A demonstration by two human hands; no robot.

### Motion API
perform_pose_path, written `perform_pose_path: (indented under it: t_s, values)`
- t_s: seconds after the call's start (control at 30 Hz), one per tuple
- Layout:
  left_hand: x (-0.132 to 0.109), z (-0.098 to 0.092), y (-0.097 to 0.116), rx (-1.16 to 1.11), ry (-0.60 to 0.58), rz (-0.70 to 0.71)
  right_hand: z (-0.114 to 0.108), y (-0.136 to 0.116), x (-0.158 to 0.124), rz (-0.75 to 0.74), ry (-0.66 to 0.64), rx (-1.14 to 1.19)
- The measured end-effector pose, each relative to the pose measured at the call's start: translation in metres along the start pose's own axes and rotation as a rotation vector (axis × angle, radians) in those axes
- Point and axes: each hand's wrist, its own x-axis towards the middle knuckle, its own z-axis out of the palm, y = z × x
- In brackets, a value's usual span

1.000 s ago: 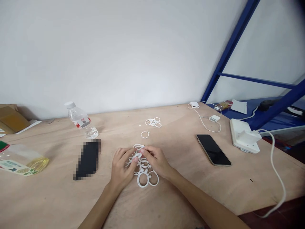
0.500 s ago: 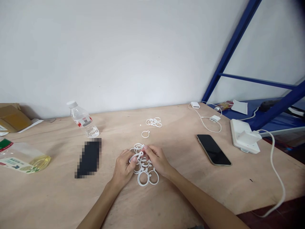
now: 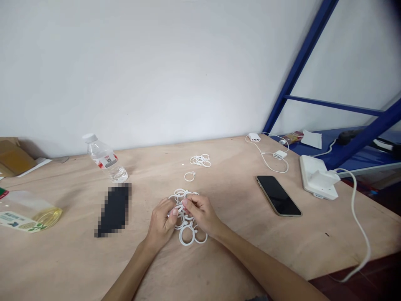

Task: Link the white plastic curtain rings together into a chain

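Note:
My left hand (image 3: 162,220) is closed on a white ring over a cluster of white rings (image 3: 187,235) on the wooden table (image 3: 94,267). From the right, my right hand (image 3: 202,212) pinches the same ring near its small knob; the fingers partly cover it. Several linked or overlapping rings lie beneath and around both hands. Farther back sits a single thin white ring (image 3: 189,177), and behind it a small heap of thin white rings (image 3: 201,160).
Left are a water bottle (image 3: 108,161), a pixelated dark object (image 3: 114,209), an oil bottle (image 3: 31,211) and a cardboard box (image 3: 15,156). Right are a phone (image 3: 278,195), a white power strip (image 3: 318,177), a charger (image 3: 254,137) with cables, and a blue frame (image 3: 300,67).
My right hand has shifted slightly left and down, nearer my left hand, and the held ring has turned and is now more hidden. The view has shifted slightly.

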Motion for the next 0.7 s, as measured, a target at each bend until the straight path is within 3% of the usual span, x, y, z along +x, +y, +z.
perform_pose_path:
  t_s: [0.2,0.27,0.37,0.47,0.57,0.7]
  values:
    - [-0.001,0.001,-0.005,0.109,0.012,0.006,-0.011,0.008,0.02,0.153,-0.089,-0.014]
    - [-0.001,0.0,-0.007,0.194,0.007,0.045,-0.021,0.012,0.035,0.131,-0.007,-0.21]
    - [0.0,-0.002,-0.008,0.293,-0.022,0.097,-0.034,0.017,0.056,0.045,0.117,-0.727]
    - [0.0,-0.003,-0.007,0.325,-0.077,0.12,-0.041,0.024,0.068,0.041,0.085,-1.069]
    - [-0.001,-0.004,-0.005,0.304,-0.117,0.124,-0.041,0.027,0.071,0.026,0.021,-1.111]
    - [-0.001,-0.004,-0.003,0.237,-0.087,0.085,-0.039,0.021,0.065,-0.035,-0.029,-1.096]
